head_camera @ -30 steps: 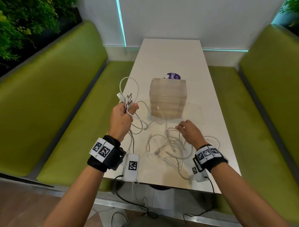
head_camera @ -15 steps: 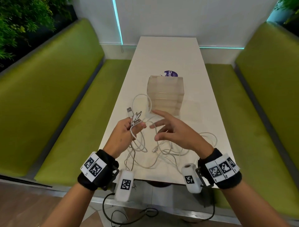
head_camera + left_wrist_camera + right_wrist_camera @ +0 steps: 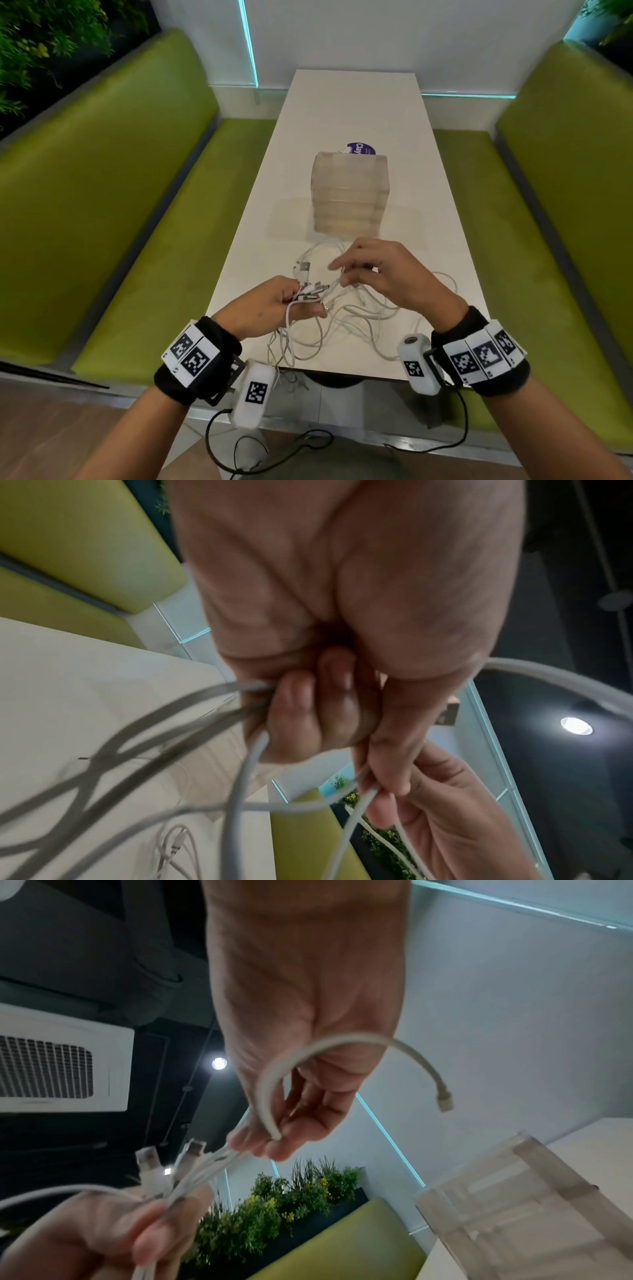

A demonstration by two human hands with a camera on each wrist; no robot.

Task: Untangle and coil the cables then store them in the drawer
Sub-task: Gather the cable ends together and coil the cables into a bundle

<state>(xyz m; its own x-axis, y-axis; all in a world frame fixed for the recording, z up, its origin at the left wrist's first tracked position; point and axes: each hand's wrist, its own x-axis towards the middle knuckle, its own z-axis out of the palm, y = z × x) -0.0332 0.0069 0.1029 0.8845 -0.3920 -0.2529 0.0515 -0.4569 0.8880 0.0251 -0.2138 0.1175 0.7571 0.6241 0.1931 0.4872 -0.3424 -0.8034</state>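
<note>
Several white cables lie tangled on the near end of the white table. My left hand grips a bundle of their plug ends just above the table; in the left wrist view its fingers curl round the cords. My right hand is close beside it and pinches one cable. In the right wrist view that cable arcs from my fingertips to a free connector. The translucent drawer unit stands behind the hands, drawers closed.
Green bench seats flank the narrow table on both sides. A purple round sticker lies behind the drawer unit. Some cable loops hang over the near table edge. Black wrist-camera leads dangle below the table.
My left hand has come down and nearer with the bundle of plugs. My right hand has left the tangle on the table, moved up beside the left hand and pinched one cable.
</note>
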